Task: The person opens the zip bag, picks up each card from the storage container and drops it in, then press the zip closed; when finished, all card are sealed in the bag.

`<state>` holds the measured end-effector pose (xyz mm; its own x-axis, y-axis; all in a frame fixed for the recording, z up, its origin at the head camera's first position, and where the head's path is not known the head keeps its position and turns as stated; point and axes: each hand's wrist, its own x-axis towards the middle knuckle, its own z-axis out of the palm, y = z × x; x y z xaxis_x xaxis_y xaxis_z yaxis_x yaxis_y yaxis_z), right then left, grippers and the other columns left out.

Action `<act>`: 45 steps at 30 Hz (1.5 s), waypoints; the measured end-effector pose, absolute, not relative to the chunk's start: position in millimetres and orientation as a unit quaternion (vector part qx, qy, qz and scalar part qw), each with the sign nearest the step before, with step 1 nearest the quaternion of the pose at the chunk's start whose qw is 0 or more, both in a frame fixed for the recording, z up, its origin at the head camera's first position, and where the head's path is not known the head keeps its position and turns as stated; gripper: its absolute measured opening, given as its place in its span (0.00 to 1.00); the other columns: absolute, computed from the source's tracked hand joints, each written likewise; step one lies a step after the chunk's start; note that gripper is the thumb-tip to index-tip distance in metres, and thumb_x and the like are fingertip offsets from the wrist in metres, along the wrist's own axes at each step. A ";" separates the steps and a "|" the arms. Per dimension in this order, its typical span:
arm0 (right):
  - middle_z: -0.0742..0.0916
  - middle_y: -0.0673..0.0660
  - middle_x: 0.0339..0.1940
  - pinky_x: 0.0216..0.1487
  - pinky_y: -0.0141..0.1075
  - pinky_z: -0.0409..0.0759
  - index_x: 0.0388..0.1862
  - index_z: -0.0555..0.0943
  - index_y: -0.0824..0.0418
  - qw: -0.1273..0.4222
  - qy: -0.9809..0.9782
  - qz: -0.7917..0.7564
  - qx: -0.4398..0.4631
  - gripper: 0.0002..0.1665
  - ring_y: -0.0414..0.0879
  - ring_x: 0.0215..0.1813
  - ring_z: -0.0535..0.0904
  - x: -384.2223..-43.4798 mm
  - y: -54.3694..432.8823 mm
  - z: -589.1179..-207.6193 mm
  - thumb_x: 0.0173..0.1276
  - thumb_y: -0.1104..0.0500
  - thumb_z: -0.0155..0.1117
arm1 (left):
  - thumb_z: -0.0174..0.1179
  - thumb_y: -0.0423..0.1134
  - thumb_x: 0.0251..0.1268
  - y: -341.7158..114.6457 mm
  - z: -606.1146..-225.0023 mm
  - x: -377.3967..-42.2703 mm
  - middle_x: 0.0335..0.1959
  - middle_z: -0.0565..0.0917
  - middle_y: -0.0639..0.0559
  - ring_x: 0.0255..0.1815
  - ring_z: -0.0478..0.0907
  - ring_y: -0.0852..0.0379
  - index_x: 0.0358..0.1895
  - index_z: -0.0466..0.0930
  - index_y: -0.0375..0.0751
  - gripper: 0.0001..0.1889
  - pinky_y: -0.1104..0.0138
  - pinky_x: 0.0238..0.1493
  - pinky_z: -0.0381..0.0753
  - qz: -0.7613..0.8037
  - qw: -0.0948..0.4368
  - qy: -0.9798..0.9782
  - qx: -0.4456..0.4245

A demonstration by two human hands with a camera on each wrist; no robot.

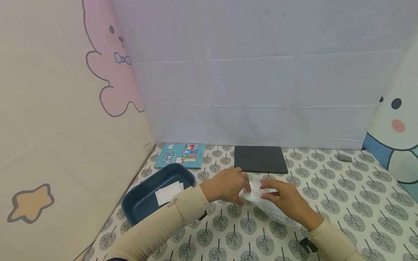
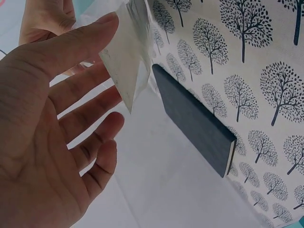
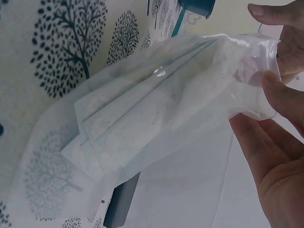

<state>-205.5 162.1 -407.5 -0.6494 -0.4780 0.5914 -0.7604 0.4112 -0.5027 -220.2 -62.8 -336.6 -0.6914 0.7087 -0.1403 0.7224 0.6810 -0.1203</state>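
A clear plastic bag [image 3: 52, 166] with several white folded sheets [image 3: 137, 123] inside slants up from the patterned cloth. My right hand [image 1: 289, 199] holds the bag near its upper end, thumb on the facing side and fingers beneath. Close by on the left, my left hand [image 1: 228, 183] has loosely bent fingers at the same end of the bag. In the right wrist view its thumb stands apart from its fingers. The left wrist view has the left thumb [image 2: 102, 31] overlapping a pale sheet [image 2: 126, 61], which hides some fingertips.
A dark blue basin [image 1: 140, 201] at the left holds white sheets [image 1: 168, 192]. Behind it lies a teal illustrated book [image 1: 183, 156]. A black notebook [image 1: 259, 159] is at the back middle, and a small grey object [image 1: 344, 158] lies far right. Cloth-covered walls border the table.
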 end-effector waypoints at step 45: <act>0.87 0.61 0.53 0.40 0.30 0.84 0.43 0.84 0.62 0.187 -0.818 0.394 0.374 0.20 0.49 0.44 0.87 -205.3 163.8 -413.3 0.52 0.72 0.77 | 0.73 0.49 0.58 -238.9 -346.8 -235.4 0.60 0.80 0.47 0.54 0.80 0.46 0.59 0.83 0.48 0.25 0.52 0.44 0.83 -0.046 0.038 0.976 0.208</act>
<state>-205.3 163.8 -413.3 -0.6498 -0.4651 0.6012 -0.7600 0.4099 -0.5044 -235.4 -238.9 -346.8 -0.9104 0.4033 -0.0926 0.4103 0.9089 -0.0748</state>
